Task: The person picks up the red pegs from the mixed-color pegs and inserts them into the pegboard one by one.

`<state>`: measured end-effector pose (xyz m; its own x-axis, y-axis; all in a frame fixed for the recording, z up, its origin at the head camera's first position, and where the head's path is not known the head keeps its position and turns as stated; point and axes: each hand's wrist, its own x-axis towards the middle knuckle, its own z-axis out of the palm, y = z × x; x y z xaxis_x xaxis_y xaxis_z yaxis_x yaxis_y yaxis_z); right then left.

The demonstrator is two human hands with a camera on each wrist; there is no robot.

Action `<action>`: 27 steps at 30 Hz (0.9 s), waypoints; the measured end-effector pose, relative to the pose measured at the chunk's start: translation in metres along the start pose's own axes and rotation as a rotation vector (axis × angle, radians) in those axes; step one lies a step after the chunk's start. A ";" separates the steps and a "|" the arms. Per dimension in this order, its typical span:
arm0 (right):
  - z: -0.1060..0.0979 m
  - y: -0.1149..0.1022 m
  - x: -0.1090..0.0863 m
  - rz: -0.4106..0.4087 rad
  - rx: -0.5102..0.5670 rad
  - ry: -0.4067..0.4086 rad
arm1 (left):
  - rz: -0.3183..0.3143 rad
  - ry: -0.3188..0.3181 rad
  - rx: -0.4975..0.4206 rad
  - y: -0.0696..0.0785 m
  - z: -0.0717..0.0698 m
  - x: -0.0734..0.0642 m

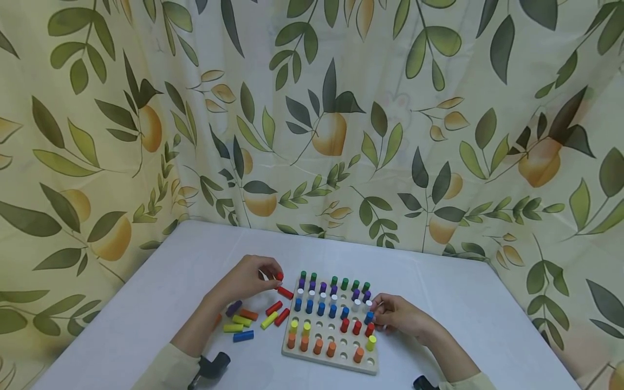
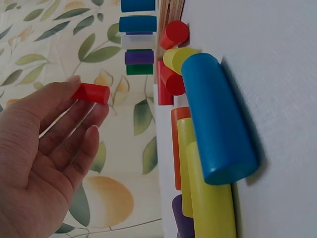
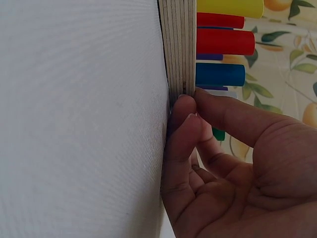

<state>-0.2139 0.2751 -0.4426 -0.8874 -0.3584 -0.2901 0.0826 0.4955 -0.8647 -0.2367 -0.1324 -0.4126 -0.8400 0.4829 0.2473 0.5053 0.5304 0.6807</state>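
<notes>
My left hand [image 1: 246, 277] pinches a red peg [image 2: 94, 93] between thumb and fingertips, above the table at the left of the wooden pegboard [image 1: 336, 365]. Beneath and beside that hand lie loose pegs, among them a red peg [image 1: 285, 292], a yellow peg [image 1: 268, 320] and a blue peg [image 2: 218, 119]. At the board's right side, my right hand [image 1: 402, 316] grips its edge, with thumb at the top and curled fingers against the layered side [image 3: 179, 49]. Upright pegs stand in coloured rows: green, purple, white, blue, red, yellow and orange, with several bare holes between.
More loose pegs lie left of the board, including a purple peg [image 1: 234, 308] and an orange peg [image 1: 248, 314]. A white cloth covers the table [image 1: 219, 244]. Behind it hangs a leaf-and-fruit patterned curtain [image 1: 380, 179]. Dark wrist cameras [image 1: 214, 365] sit at both sleeves.
</notes>
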 end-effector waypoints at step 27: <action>0.002 0.002 0.001 0.004 0.005 0.015 | 0.041 -0.039 0.002 0.015 0.011 0.005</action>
<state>-0.2135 0.2741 -0.4455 -0.8937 -0.3443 -0.2877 0.0888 0.4928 -0.8656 -0.2307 -0.1144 -0.4091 -0.8102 0.5309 0.2484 0.5398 0.5106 0.6692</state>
